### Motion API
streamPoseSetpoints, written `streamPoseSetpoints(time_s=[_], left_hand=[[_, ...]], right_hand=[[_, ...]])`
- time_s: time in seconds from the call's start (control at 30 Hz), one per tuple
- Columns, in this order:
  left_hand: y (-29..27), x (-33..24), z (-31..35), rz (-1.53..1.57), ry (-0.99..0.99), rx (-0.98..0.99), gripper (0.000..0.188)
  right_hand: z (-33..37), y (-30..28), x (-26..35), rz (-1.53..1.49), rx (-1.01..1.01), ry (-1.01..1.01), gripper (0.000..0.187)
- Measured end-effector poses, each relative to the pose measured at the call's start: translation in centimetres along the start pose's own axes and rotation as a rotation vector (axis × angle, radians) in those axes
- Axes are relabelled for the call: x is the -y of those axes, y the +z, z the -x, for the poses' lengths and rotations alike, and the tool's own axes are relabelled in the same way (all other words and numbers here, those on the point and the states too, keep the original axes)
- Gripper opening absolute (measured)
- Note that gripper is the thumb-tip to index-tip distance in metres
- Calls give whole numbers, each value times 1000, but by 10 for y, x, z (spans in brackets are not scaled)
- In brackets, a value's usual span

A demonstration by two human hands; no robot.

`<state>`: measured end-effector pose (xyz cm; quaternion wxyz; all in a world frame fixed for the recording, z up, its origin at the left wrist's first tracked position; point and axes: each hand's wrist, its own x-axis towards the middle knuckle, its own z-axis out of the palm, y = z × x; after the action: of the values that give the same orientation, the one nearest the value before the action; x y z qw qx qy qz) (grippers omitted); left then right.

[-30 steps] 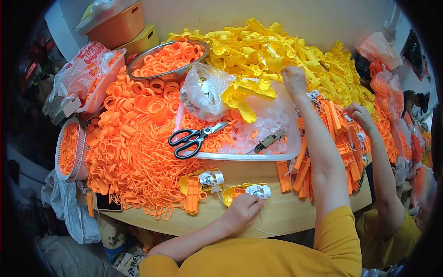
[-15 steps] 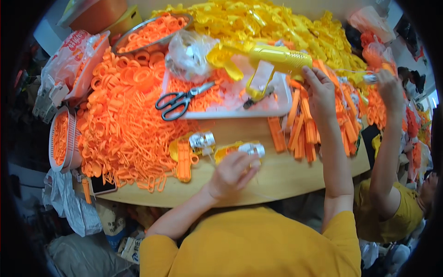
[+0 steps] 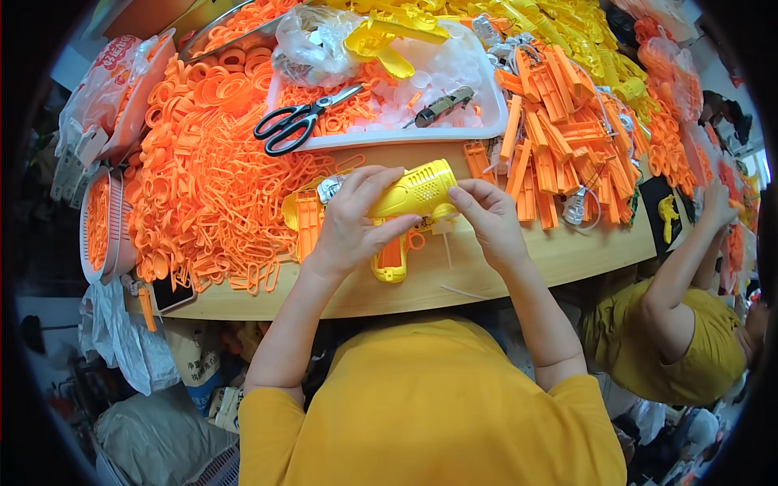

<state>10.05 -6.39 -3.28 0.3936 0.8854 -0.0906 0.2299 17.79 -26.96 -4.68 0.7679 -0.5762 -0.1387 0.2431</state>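
Over the near table edge, a yellow toy gun (image 3: 415,190) is between my two hands. My left hand (image 3: 350,219) wraps its rear and top from the left, thumb underneath. At the front end, my right hand (image 3: 493,220) pinches the rim between thumb and fingers. Orange plastic shows inside the handle, which hangs below the barrel. Left of it on the table lies an orange battery box (image 3: 309,223) with a yellow shell and a silvery motor piece, partly hidden by my left hand. A thin white strip (image 3: 463,292) lies near the table edge.
Beyond, a white tray (image 3: 381,139) holds scissors (image 3: 304,121), a dark multi-tool (image 3: 442,107) and pale round pieces. Orange parts (image 3: 219,162) heap on the left, orange battery boxes (image 3: 559,134) on the right, yellow shells (image 3: 559,32) behind. Another person (image 3: 673,324) works at the right.
My right hand has brought the yellow shell from over the tray down to the near table. My left hand has moved from the table pieces onto it. The view has shifted slightly.
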Motion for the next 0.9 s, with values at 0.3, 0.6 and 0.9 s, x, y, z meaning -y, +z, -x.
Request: streamPoseSetpoints(time_s=[0.3,0.6,0.9], left_hand=[[17,19,12,-61,-7,47,55],[25,14,12,-123,37,97,55],[28,16,12,-112,31,106,54]], right_hand=[[21,-33,-48,289,-254,-55,22],[23,-26,-50,167,-203,92,23],[20,-25,-50,148,-198,106,23]])
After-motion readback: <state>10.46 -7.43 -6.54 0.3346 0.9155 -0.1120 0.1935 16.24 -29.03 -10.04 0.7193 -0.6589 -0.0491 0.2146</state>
